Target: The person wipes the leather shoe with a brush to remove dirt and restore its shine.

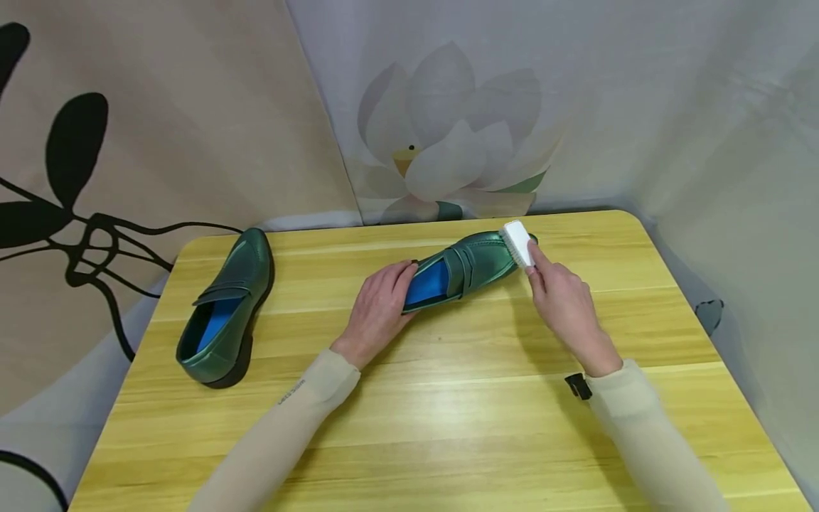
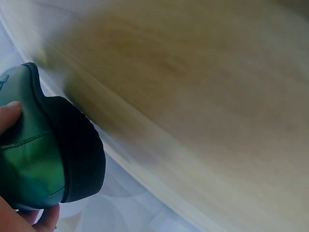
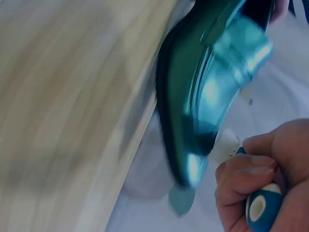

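Holding green loafer (image 1: pixel 481 264) by heel: left hand (image 1: pixel 380 302) | gripping brush (image 1: pixel 517 240) at toe: right hand (image 1: pixel 566 302) | second loafer (image 1: pixel 238 309): worktop (image 1: pixel 441 441), left side

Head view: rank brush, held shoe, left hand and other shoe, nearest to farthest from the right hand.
1. Brush, in the right hand.
2. Held shoe, toe by the brush.
3. Left hand, at the heel end.
4. Other shoe, left side of the table.
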A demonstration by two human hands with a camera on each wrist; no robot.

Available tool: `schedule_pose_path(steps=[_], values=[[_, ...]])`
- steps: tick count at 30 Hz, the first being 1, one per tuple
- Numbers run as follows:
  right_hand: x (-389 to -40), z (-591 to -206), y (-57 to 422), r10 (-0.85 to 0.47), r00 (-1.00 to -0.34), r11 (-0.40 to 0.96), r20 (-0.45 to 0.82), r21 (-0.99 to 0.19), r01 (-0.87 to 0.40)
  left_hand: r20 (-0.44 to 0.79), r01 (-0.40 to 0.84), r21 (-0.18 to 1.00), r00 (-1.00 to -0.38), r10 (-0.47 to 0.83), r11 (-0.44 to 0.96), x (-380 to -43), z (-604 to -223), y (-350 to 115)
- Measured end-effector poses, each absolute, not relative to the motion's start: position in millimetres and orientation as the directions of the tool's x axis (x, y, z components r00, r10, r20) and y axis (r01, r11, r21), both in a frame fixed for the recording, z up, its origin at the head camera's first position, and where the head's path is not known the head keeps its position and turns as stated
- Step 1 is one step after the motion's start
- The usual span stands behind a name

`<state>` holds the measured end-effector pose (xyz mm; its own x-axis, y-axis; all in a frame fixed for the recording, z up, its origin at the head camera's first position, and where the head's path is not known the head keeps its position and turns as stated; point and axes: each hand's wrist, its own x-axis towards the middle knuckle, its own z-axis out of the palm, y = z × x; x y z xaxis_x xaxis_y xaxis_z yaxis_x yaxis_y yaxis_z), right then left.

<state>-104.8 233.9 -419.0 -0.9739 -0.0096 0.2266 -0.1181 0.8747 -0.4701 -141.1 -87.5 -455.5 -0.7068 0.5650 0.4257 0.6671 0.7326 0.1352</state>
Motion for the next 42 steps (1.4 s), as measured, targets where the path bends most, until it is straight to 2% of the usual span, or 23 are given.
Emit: schedule_pose_path(steps=[6,14,18,34,42], values=[[-106.8,-419.8,216.5,-0.073,-0.975,0.876,0.212,-0.453,-0.164,0.420,0.664,0.139,-0.711,0.564,0.734,-140.3,-455.9,-86.1],[-102.5,-422.3,253.8,0.065,-0.969,0.882,0.238,-0.468,-0.056,0.421,0.662,0.154,-0.716,0.558,0.733,-139.8,-453.8,-86.4],[-101.0,-422.4,262.2,0.085,-0.968,0.881,0.238,-0.472,-0.039,0.421,0.658,0.153,-0.719,0.554,0.738,-139.5,-453.0,-88.1],[-111.2,-422.8,205.3,-0.105,-0.961,0.872,0.256,-0.441,-0.213,0.403,0.650,0.165,-0.731,0.551,0.741,-138.5,-455.1,-87.4],[-109.9,-421.7,227.3,-0.010,-0.972,0.889,0.236,-0.443,-0.117,0.396,0.650,0.171,-0.733,0.553,0.740,-138.7,-454.6,-87.4]])
